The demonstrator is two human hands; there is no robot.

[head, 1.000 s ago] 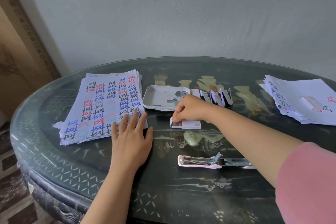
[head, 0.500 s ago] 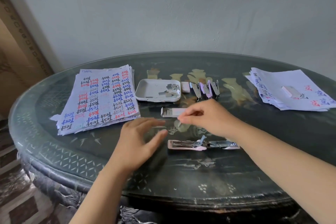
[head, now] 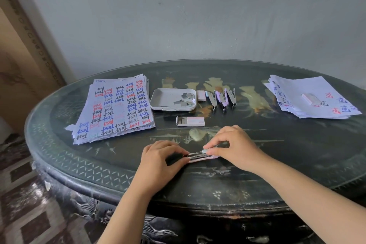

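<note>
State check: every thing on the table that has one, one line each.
pink stapler: opened flat, rail exposed.
left hand: grips its left end.
right hand: pinches at its rail.
staple box: drawer slid out, staples showing.
tray: holds loose staple strips.
three staplers: closed, untouched.

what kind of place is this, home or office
Probably a room at home, set up for stapling: an ornate dark oval table against a plain wall, patterned floor tiles, a paper stack, and the left hand and right hand gripping an open stapler.
</note>
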